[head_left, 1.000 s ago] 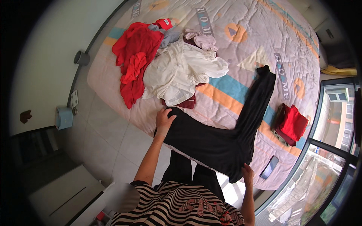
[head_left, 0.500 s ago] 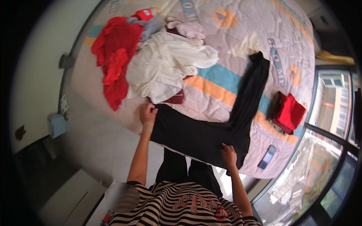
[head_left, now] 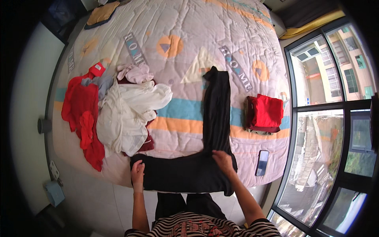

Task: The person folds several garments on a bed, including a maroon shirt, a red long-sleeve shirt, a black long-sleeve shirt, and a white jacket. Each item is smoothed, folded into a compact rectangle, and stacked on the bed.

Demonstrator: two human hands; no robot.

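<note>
A black garment (head_left: 177, 173) lies in an L shape along the near edge of the bed, one long narrow part (head_left: 216, 110) running away from me. At its left end my left hand (head_left: 137, 173) is closed, fingers curled on the fabric's edge. My right hand (head_left: 224, 162) rests on the black cloth at the bend, fingers extended over it with no clear grip. To the left lies a loose heap with a white garment (head_left: 126, 114) and a red garment (head_left: 81, 110). Dark red cloth shows partly beneath the white one.
Folded clothes, a red one (head_left: 268, 112) on top, stand on the bed's right side near a phone (head_left: 261, 162). A pale pink cloth (head_left: 135, 73) sits behind the heap. Folded orange cloth (head_left: 102, 15) lies at the far left. Windows (head_left: 316, 154) line the right.
The view has shifted, showing more of the bed's far side. My right hand has moved from the garment's lower right portion up toward the inner bend. My left hand stays at the left end.
</note>
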